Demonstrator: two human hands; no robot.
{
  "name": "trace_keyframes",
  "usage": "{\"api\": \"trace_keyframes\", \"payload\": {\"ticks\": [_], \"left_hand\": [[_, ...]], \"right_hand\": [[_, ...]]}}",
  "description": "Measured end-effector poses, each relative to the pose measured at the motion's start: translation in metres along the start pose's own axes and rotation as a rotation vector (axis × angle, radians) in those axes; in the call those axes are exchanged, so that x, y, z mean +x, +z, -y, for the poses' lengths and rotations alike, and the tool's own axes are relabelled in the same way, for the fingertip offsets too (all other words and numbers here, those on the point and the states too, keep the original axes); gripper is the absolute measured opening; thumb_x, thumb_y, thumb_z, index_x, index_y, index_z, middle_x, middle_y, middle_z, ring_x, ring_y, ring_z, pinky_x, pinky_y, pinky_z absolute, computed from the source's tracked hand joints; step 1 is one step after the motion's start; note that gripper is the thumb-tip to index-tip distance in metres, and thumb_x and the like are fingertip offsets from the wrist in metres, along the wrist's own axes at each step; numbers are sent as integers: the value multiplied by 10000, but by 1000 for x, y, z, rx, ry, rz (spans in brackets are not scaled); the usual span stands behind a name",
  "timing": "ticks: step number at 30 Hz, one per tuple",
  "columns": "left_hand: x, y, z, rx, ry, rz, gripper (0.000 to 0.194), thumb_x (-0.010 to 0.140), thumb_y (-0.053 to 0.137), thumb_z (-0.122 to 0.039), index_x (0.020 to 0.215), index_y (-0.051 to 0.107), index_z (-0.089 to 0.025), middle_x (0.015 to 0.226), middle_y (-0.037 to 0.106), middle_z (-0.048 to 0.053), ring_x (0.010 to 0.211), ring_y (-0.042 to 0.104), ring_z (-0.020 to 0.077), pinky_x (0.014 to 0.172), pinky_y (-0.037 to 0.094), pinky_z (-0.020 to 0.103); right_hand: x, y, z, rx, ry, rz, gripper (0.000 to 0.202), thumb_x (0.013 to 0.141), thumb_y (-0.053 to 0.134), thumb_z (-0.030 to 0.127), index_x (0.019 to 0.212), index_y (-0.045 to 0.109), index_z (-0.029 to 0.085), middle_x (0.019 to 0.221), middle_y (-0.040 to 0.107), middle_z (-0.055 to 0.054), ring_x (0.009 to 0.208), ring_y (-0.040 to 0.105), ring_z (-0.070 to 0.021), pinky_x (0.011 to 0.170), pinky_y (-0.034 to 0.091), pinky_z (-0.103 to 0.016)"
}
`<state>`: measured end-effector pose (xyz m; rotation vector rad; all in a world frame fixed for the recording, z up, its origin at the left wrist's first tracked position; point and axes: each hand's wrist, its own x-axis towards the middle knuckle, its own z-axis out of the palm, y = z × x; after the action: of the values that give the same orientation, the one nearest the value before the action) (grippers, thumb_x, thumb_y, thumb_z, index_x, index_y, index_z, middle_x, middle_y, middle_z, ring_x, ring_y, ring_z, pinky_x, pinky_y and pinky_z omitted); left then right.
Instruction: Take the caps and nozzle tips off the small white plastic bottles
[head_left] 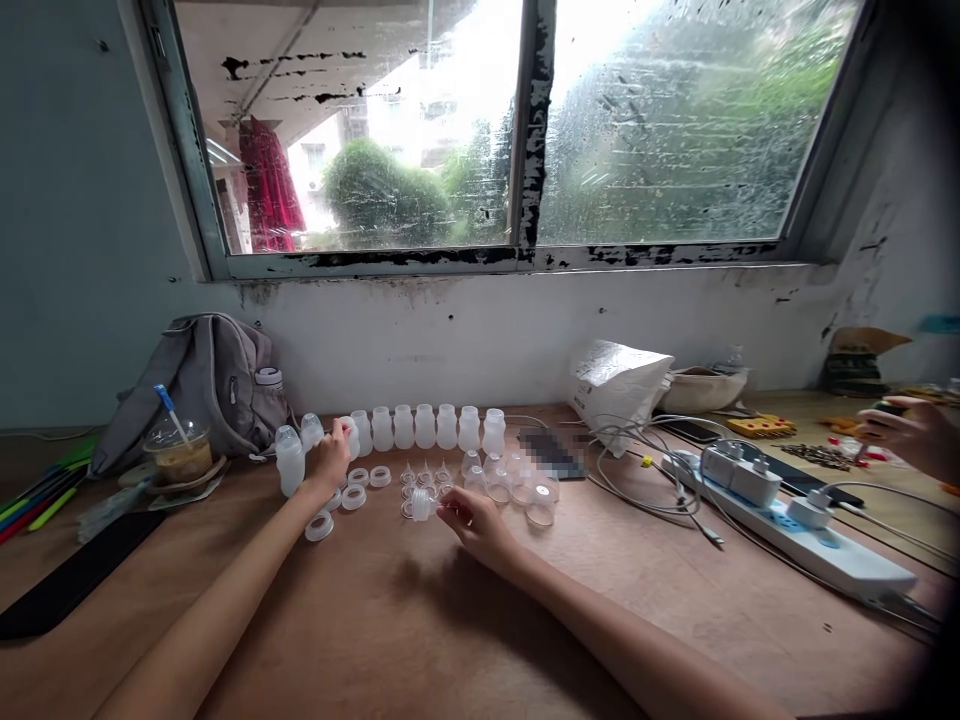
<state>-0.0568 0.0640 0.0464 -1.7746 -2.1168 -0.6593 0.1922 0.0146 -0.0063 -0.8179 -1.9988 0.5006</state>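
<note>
My left hand (331, 458) is closed at the left end of a row of frosted bottles (425, 427), its fingertips against a bottle; whether it grips it is unclear. Two capped bottles (289, 462) stand left of that hand. White rings (353, 496) lie beside and below it. My right hand (471, 515) is closed, its fingers pinched on a small clear and white piece (421, 505) just above the table. Behind this piece are several clear teats (425, 472). Clear dome caps (540, 508) lie right of my right hand.
A grey backpack (217, 380) and an iced drink cup (178, 455) stand left. On the right lie cables, a phone (553, 454) and a white power strip (795, 530). Another person's hand (904, 435) shows at the right edge.
</note>
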Motion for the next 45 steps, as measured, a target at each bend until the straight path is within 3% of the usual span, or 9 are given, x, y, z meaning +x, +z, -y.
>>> {"api": "trace_keyframes", "payload": {"ticks": [4, 9, 15, 18, 21, 24, 27, 35, 45], "left_hand": [[-29, -22, -17, -37, 69, -17, 312, 889, 199, -345, 997, 443, -183, 747, 628, 67, 669, 605, 211, 541, 353, 250], [-68, -37, -34, -179, 190, 144, 221, 874, 272, -335, 920, 457, -224, 734, 619, 19, 652, 593, 171, 521, 327, 225], [-82, -43, -40, -378, 297, 138, 258, 864, 274, -340, 869, 507, -230, 791, 578, 14, 713, 567, 157, 590, 366, 241], [-80, -31, -36, -505, 235, 38, 319, 813, 370, -435, 1070, 436, -258, 957, 532, 26, 753, 556, 161, 625, 403, 265], [-75, 0, -25, -718, 129, 20, 627, 701, 528, -482, 1208, 263, -227, 1111, 465, 84, 894, 533, 196, 703, 431, 306], [-73, 28, -15, -962, 163, 269, 653, 698, 549, -454, 1196, 227, -181, 1150, 466, 134, 978, 521, 206, 776, 433, 327], [-78, 35, -13, -1023, 197, 428, 509, 743, 504, -443, 1129, 288, -191, 1041, 557, 101, 889, 572, 191, 757, 453, 336], [-90, 11, -21, -547, 518, 20, 435, 738, 518, -444, 1125, 444, -260, 1071, 556, 43, 994, 501, 219, 866, 386, 367], [-88, 14, -17, -371, 579, -138, 441, 750, 502, -456, 1142, 498, -255, 965, 554, 62, 897, 499, 213, 820, 395, 351]], "right_hand": [[0, -1, 0, -8, -7, -15, 178, 803, 454, 293, 690, 496, 162, 590, 468, 17, 520, 380, -85, 482, 299, -198], [1, -4, 1, 0, -8, -37, 178, 805, 449, 287, 686, 495, 163, 592, 475, 11, 519, 385, -87, 475, 305, -200], [1, -4, -2, -5, -3, -47, 169, 803, 451, 282, 688, 496, 167, 591, 478, 12, 519, 393, -90, 477, 310, -203], [2, -4, -3, -16, -3, -61, 172, 803, 451, 286, 690, 502, 167, 596, 484, 10, 525, 401, -93, 484, 316, -204], [2, -4, -3, -24, 6, -79, 163, 805, 448, 279, 705, 510, 167, 592, 486, 9, 525, 403, -94, 485, 319, -205], [2, -4, -5, -32, 11, -81, 150, 806, 448, 268, 717, 517, 168, 603, 498, 2, 534, 412, -100, 490, 329, -209], [2, -3, -8, -31, 13, -88, 143, 807, 446, 261, 734, 528, 169, 630, 521, -12, 550, 428, -108, 497, 347, -216], [4, -5, -15, -20, 4, -164, 141, 814, 421, 230, 792, 551, 181, 730, 571, -34, 605, 490, -122, 539, 400, -234], [5, -8, -11, -39, 29, -146, 134, 810, 430, 235, 793, 553, 183, 746, 576, -34, 630, 509, -129, 541, 390, -227]]}}
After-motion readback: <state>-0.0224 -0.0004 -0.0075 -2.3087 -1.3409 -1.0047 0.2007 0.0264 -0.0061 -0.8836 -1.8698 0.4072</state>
